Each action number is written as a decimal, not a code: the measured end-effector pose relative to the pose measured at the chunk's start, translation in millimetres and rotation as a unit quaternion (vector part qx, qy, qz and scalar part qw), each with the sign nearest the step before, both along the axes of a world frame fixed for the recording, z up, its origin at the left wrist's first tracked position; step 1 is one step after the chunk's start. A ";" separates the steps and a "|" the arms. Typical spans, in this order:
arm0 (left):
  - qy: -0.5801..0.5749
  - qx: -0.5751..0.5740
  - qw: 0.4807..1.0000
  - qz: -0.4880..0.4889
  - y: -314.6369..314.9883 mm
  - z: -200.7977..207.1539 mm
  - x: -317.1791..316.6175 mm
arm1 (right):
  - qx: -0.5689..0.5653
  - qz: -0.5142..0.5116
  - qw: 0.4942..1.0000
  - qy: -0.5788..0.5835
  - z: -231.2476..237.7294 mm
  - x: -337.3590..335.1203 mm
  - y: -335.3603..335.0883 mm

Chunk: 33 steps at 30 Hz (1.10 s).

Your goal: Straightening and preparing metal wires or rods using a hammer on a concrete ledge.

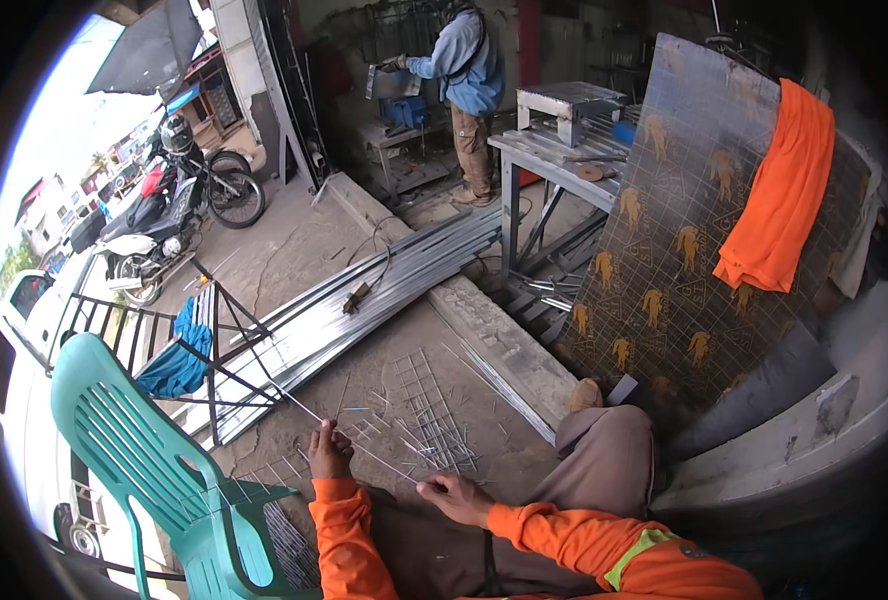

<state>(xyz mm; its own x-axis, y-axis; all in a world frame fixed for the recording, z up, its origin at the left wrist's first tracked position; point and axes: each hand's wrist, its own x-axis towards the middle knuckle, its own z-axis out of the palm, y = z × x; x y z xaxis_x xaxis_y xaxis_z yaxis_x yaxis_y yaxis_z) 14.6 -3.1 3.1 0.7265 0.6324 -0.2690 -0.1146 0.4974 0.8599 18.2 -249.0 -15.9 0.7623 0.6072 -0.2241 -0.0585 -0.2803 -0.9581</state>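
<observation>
A thin metal rod (384,463) slants across in front of my lap, from the upper left down to the right. My left hand (331,452) is closed around it partway along, and the rod sticks out beyond that fist. At its lower end the fingers of my right hand (456,497) pinch it. On the ground just ahead of my hands lies a narrow piece of welded wire mesh (426,400), with loose short wires scattered about it. Beside my left forearm, a bundle of thin rods (289,545) rests on the green plastic chair (129,420).
Long silvery metal bars (364,300) lie across the ground. A dark metal frame (214,345) carries a blue cloth (179,350). An orange cloth (784,190) hangs over a leaning printed board (664,240). Farther off are a metal worktable (554,160), another person (472,80) and motorcycles (179,200).
</observation>
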 end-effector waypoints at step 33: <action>-0.051 -0.066 0.992 -0.095 26.1 -30.5 -7.0 | -0.034 0.061 0.985 -0.155 41.0 -18.8 -14.0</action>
